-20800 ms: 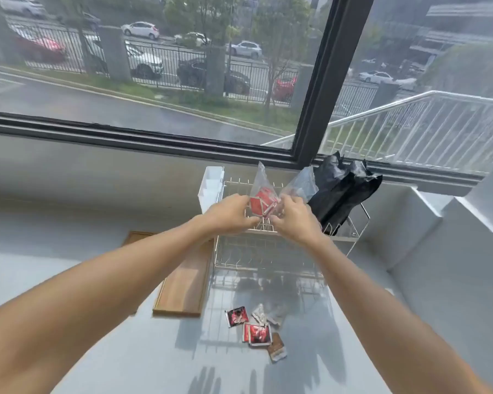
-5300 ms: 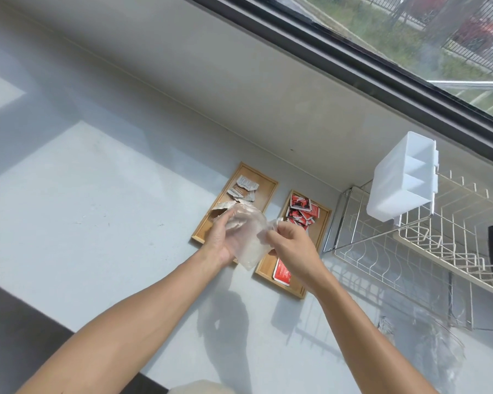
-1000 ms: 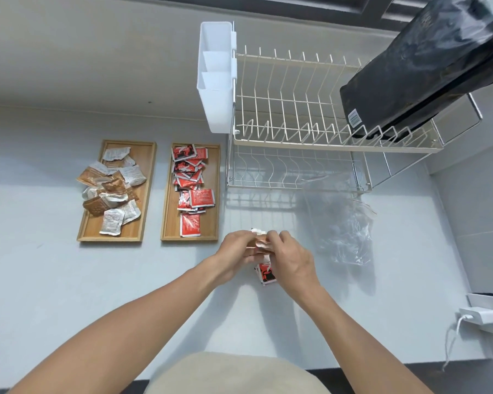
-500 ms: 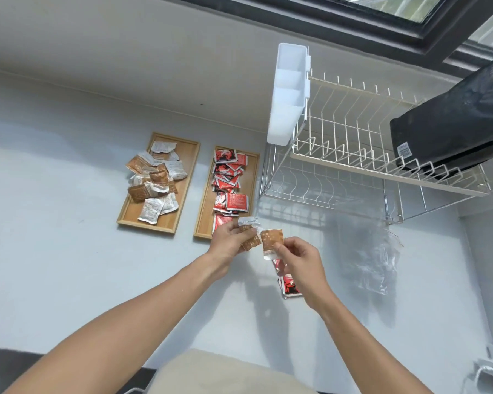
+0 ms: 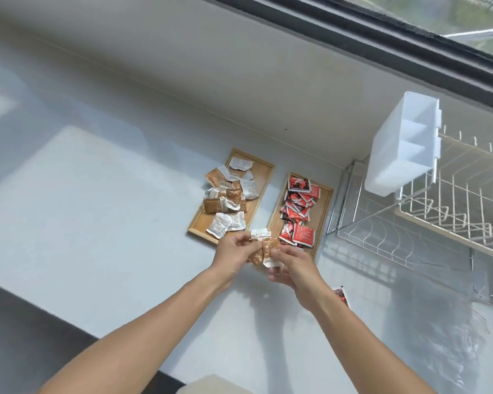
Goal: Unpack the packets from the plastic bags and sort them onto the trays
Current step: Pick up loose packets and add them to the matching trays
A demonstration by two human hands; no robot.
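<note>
Brown packets (image 5: 264, 250) half-hidden between left hand (image 5: 234, 251), right hand (image 5: 295, 267)

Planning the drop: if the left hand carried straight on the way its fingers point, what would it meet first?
Probably the near end of the red-packet tray. The left hand, sharing the brown packets with the right hand, points up and right toward it, though its height above the counter is unclear.

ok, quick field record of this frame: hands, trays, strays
left hand: pinching brown and white packets
right hand: gripping the same packets
left tray: brown and white packets piled
right tray: red packets
stray: one red packet on the counter, beside the right forearm
dish rack: right of the trays, white caddy hung on it
</note>
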